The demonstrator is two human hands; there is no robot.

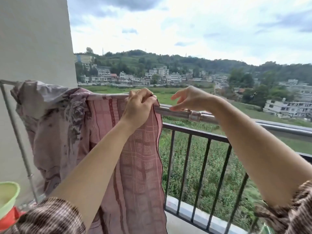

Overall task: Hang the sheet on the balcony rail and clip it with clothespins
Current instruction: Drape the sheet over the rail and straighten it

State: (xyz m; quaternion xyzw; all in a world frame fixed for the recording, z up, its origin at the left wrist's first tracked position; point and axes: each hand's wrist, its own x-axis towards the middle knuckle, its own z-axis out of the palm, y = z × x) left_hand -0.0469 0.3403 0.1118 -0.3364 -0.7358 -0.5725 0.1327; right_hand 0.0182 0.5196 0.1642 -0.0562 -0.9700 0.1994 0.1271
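Over rail (236,122): one sheet (138,157); left hand (140,105) gripping; right hand (190,99) loose.

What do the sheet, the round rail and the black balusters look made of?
The sheet: thin woven cloth, matte checked pink; it drapes in soft folds. The rail: metal tube, probably stainless steel, given its shiny grey reflections. The balusters: likely painted metal, matte black, thin and straight.

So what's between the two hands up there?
Just bare rail, from the left hand gripping the sheet to the right hand. The head view shows it.
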